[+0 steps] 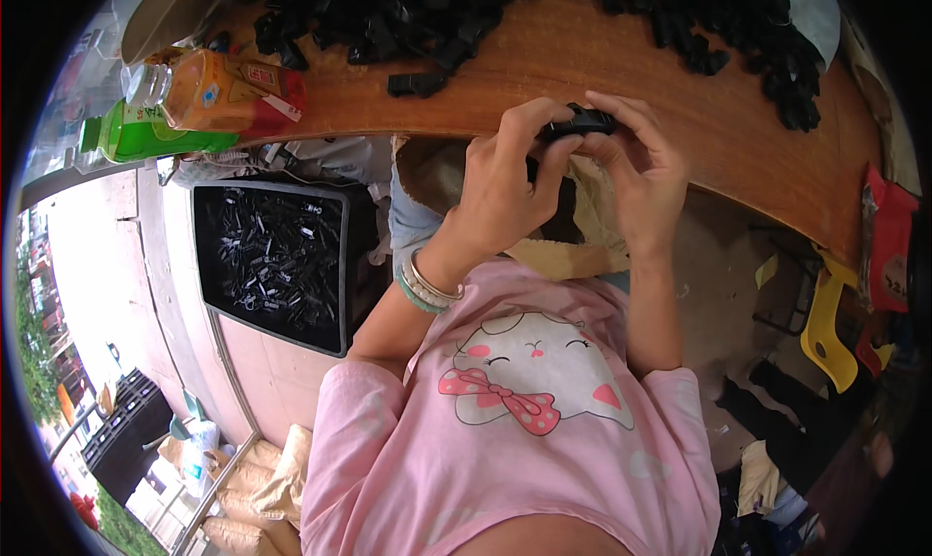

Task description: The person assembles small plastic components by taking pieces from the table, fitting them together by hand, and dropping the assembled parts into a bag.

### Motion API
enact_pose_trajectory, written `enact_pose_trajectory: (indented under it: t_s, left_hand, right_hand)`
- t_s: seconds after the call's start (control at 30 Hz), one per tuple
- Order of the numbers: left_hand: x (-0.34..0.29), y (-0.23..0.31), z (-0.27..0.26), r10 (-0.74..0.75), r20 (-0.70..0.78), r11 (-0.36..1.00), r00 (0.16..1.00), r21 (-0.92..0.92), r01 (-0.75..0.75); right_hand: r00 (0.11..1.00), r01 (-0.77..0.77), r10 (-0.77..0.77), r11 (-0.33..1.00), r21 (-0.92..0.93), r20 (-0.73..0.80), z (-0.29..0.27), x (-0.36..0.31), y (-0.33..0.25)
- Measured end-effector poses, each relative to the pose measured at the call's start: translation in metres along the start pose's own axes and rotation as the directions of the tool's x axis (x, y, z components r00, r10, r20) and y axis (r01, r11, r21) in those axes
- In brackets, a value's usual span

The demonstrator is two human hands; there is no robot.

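A small black plastic part (588,121) is held up over the near edge of the wooden table, between the fingertips of both hands. My left hand (513,173) pinches its left end with thumb and forefinger. Thumb and fingers of my right hand (645,168) grip the right end. What the part is exactly cannot be made out. Beneath my hands, an open brown paper sack (575,258) sits at my lap, its inside mostly in shadow. One loose black piece (417,84) lies on the table beyond my left hand.
Heaps of black parts (379,22) (791,81) cover the far table (573,47). Bottles with orange (218,90) and green (146,134) labels lie at its left end. Below stands a black bin (345,265) of small parts. At right are a yellow stool (825,333) and someone's dark-clothed legs (786,410).
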State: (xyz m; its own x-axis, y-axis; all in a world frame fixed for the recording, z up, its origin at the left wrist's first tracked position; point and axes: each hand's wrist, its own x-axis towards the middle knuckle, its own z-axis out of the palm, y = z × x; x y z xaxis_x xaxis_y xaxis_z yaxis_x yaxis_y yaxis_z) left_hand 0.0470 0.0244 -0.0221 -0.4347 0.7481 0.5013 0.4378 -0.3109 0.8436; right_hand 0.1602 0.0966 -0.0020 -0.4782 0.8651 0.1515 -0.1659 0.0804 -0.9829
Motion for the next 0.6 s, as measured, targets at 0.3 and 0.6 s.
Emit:
enact_pose_trajectory:
  t_s: [0.3, 0.6]
  left_hand:
    - [0.023, -0.023, -0.087, 0.022, -0.081, 0.707, 0.996, 0.706, 0.042]
    - [0.019, -0.022, -0.081, -0.203, 0.066, 0.859, 0.977, 0.492, 0.146]
  right_hand:
    - [0.928, 0.046, 0.095, 0.93, -0.365, 0.36, -0.013, 0.037, 0.002]
    - [0.888, 0.173, -0.453, 0.165, -0.971, 0.081, -0.029, 0.17, 0.045]
